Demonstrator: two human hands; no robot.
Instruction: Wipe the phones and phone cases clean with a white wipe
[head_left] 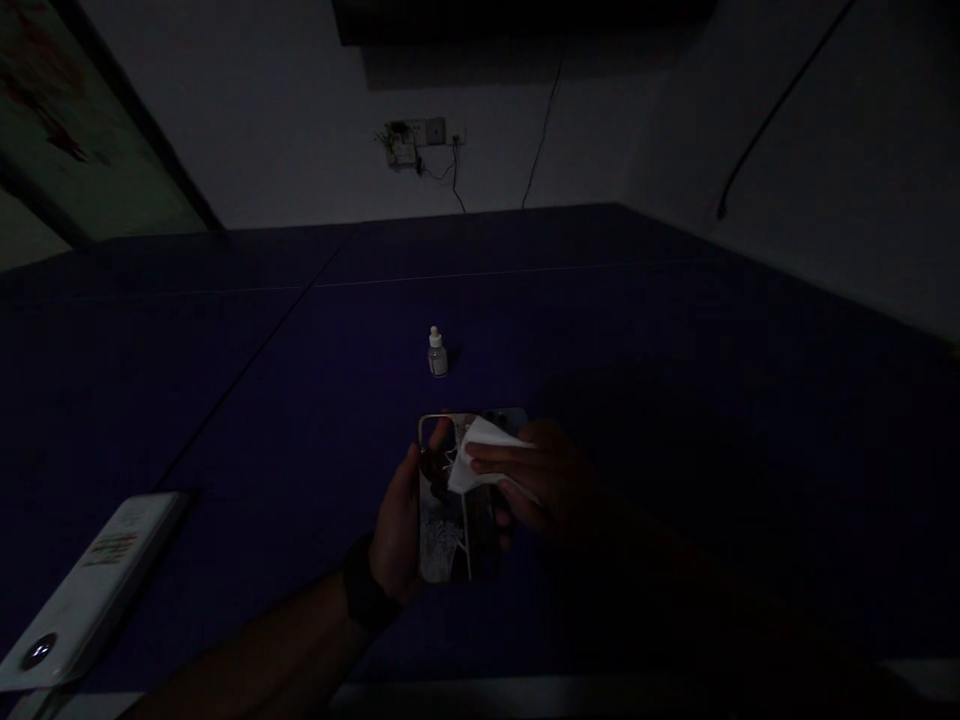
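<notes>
My left hand [397,525], with a dark band at the wrist, grips a phone case [442,545] with a patterned back. A finger shows through the opening at the case's upper left. My right hand [544,480] pinches a folded white tissue [487,435] and presses it against the case's upper right part. Just behind the tissue, the top of a dark phone-like object [514,415] shows; most of it is hidden. Beyond the case stands a small dropper bottle [438,360] with a white top, upright on the dark blue table [360,360].
A long white device [97,570] with a round display lies at the left front, a cable at its near end. At the back are wall sockets [420,135] with cables and a dark screen [517,20]. The room is dim.
</notes>
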